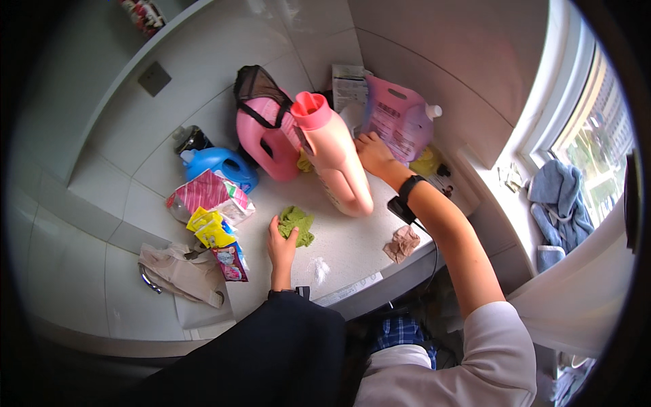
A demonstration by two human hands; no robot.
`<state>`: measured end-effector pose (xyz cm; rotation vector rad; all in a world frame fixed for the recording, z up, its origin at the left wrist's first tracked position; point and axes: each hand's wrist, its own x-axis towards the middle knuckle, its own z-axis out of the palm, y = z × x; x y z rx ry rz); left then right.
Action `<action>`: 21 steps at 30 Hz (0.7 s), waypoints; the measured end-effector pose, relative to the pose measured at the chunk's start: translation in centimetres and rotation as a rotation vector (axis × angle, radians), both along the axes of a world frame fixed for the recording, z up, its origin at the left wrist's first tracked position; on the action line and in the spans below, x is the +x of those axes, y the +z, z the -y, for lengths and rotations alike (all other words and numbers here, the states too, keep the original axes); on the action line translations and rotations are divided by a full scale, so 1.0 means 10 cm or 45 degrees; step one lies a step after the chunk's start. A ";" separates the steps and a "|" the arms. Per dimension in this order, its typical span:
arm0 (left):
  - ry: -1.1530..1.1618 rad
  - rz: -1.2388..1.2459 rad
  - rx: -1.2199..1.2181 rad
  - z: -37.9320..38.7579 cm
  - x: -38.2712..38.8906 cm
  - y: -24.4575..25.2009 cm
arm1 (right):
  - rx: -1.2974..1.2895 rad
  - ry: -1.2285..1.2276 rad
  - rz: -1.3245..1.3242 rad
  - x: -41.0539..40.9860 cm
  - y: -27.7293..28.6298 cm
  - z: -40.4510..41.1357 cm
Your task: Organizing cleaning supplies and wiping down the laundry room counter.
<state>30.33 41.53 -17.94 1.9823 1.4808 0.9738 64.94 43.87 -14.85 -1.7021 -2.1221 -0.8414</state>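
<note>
A crumpled green cloth (297,225) lies on the light countertop (264,274). My left hand (281,246) is closed around its near left side, thumb on top. My right hand (376,152) reaches past the right side of a large peach detergent bottle (335,157) with a coral cap. Its fingertips are partly hidden, beside the bottle and in front of a pink-purple refill pouch (399,119) with a white spout. Whether those fingers grip anything is unclear. A crumpled brownish cloth (402,244) rests near the counter's front edge.
A pink jug (264,137) carries a black mesh bag (257,86). Left of it are a blue bottle (221,168), a pink striped packet (206,193), yellow sachets (211,226) and a beige garment (180,269). Blue cloth (557,203) lies on the windowsill. A black cable (435,259) hangs by my right arm.
</note>
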 end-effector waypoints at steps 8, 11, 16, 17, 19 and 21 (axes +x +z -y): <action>-0.170 0.197 0.537 -0.01 0.32 0.78 | -0.135 0.554 -1.425 0.27 1.09 0.31; -0.382 0.536 0.410 -0.03 0.64 1.20 | -0.389 0.737 -2.306 0.28 1.61 0.43; -0.718 0.906 0.208 -0.28 1.08 1.70 | -0.418 0.674 -1.948 0.16 2.45 0.42; -0.778 0.941 0.191 -0.31 1.23 1.73 | -0.451 0.672 -1.708 0.24 2.54 0.38; -0.817 0.932 0.148 -0.51 1.35 1.72 | -0.453 0.567 -1.469 -0.04 2.85 0.39; -0.875 0.798 0.205 -0.53 1.48 1.75 | -0.551 0.260 -0.480 -0.29 3.03 0.42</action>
